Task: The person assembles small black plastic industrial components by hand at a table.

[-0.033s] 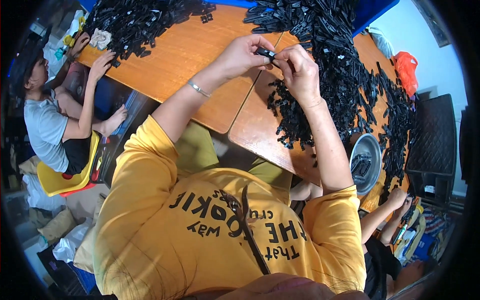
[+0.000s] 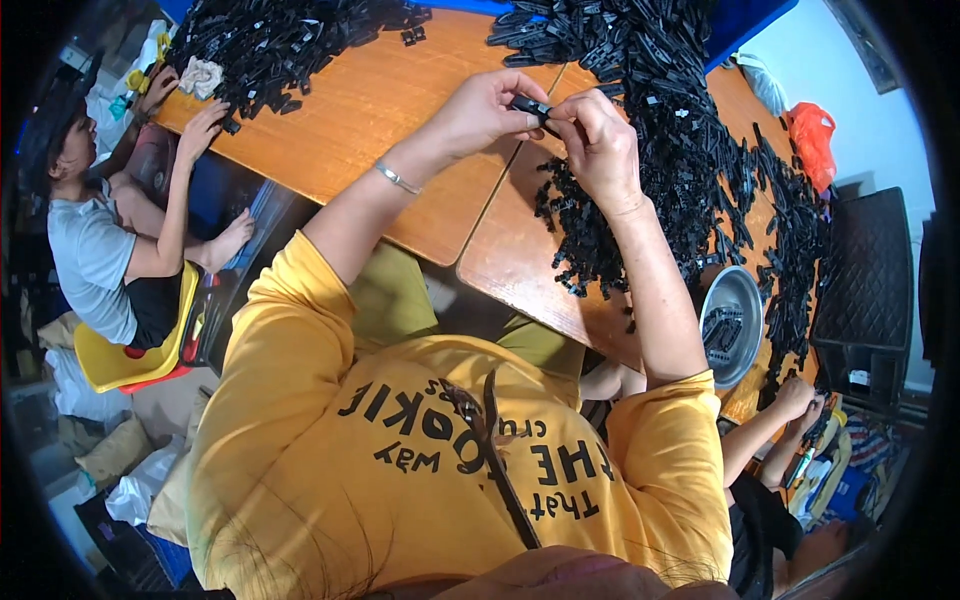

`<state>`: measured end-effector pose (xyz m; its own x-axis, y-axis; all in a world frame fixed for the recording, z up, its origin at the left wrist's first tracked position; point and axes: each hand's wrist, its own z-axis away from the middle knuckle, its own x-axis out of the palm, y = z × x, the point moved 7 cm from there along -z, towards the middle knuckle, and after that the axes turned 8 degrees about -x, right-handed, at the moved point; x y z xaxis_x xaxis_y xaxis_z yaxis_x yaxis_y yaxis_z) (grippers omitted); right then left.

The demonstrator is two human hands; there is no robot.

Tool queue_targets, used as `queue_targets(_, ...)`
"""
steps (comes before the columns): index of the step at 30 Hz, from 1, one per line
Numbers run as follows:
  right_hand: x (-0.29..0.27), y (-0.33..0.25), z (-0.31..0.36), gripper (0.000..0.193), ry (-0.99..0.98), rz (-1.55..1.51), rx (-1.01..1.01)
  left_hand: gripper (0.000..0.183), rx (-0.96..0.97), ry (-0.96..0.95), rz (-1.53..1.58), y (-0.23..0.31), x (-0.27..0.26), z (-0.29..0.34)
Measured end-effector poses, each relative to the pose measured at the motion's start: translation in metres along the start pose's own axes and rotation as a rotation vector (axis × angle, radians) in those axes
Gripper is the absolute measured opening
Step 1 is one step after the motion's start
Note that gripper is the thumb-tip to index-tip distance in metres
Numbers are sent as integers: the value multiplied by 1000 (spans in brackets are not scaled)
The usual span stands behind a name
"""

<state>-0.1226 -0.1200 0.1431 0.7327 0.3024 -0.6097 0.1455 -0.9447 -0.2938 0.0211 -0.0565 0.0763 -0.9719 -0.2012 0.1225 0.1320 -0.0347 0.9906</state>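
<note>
Above the table, a small black plastic part (image 2: 530, 105) with a light mark spans the gap between my hands. My left hand (image 2: 490, 112) pinches one end between thumb and fingers. At its other end, my right hand (image 2: 600, 145) has its thumb and curled fingers closed on the part. Just right of and below my right hand lies a heap of small black pieces (image 2: 590, 230). Longer black plastic parts (image 2: 660, 110) are piled beyond it. What exactly my right fingertips press is partly hidden.
Beneath my hands is an orange wooden table (image 2: 400, 90) with a seam. A metal bowl (image 2: 733, 335) holding black parts stands right. Another black pile (image 2: 270, 50) lies far left, beside a seated person (image 2: 95, 240). A co-worker's hands (image 2: 800, 400) show lower right. A red bag (image 2: 812, 145) lies far right.
</note>
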Motion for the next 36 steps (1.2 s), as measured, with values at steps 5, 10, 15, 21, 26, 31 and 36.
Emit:
queue_targets(5,4,-10,5,10,-93,59,-36,25,-40,34,-62,-5,2,10)
queue_targets(10,5,-8,10,11,-96,8,3,25,-30,32,-80,-6,4,14)
queue_targets(15,13,6,18,18,-149,-112,219,24,-20,-43,10,-9,5,15)
queue_targets(21,49,37,51,40,-330,-441,835,20,91,96,-249,-11,0,33)
queue_targets(26,79,19,52,37,-326,-242,645,28,64,122,-84,-33,-14,57)
queue_targets(31,124,-25,64,36,-486,-610,672,31,-178,164,-240,-49,-71,127)
queue_targets(36,91,8,72,36,-461,-438,564,24,-391,195,-976,-29,-143,232)
